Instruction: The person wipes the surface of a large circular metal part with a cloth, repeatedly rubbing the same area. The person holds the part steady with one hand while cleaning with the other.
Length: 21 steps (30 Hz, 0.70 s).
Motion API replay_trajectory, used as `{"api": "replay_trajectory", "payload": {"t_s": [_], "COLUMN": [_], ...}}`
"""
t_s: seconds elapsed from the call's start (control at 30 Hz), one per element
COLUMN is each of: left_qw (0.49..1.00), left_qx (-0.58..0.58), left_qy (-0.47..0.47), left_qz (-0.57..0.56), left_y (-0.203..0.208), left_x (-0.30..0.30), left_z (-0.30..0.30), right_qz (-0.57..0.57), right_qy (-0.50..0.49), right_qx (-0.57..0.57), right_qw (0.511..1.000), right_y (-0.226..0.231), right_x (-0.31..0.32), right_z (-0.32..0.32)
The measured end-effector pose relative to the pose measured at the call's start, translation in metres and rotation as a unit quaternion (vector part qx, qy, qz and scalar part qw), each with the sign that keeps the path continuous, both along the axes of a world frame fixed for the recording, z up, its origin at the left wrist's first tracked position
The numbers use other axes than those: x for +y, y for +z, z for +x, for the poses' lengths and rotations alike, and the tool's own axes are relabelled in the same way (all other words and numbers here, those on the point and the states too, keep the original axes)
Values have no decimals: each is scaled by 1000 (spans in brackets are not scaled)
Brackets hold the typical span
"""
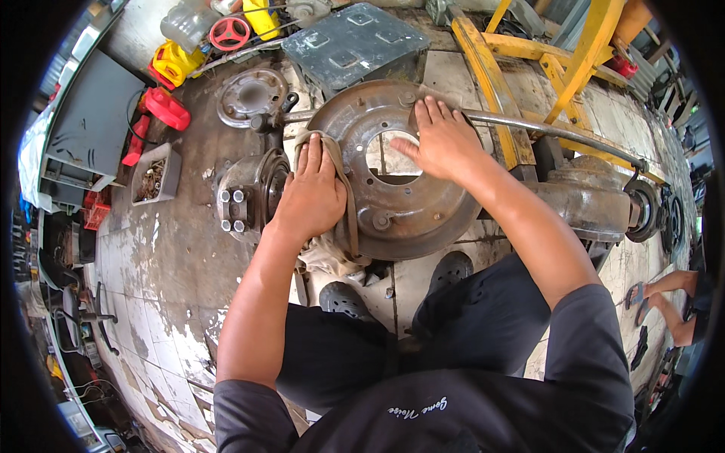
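A large round rusty metal backing plate [393,215] with a big centre hole and small bolt holes stands in front of me. My left hand [313,190] has a beige cloth rag [331,253] under its straight fingers, against the plate's left side; its thumb is hidden. The rag hangs down below that hand. At the upper right of the plate, my right hand [442,143] lies flat, fingers stretched and thumb apart near the centre hole. A brownish flat piece [447,97] shows by its fingertips; I cannot make out what it is.
A rusty axle housing [581,200] lies right, a hub with shiny bolts [234,211] left. A long metal rod [551,130] runs behind the plate. Beyond are a dark case [355,41], a yellow frame [491,83] and a round metal disc [251,97]. A person's legs [672,294] show at right.
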<state>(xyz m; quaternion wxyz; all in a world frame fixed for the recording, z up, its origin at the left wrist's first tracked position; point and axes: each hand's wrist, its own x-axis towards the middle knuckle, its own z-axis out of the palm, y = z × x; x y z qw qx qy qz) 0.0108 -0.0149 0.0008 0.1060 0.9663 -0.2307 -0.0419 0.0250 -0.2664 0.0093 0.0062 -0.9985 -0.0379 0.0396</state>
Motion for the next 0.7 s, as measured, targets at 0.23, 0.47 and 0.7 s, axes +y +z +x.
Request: {"api": "replay_trajectory", "payload": {"t_s": [0.23,0.47,0.7], "left_qw": [1000,1000,1000], "left_qx": [8,19,25], "left_qy": [10,1,1], "left_qz": [-2,10,4], "left_y": [1,9,13], "left_x": [-1,-3,-4], "left_z": [-1,-1,-2], "right_qz": [-8,-1,-15], "right_qy": [-1,-11,-22], "right_qx": [14,-3,-26], "right_qw": [1000,1000,999], "right_y": [-1,-4,-1], "right_x": [4,7,7], "right_z": [-6,-12,-6]}}
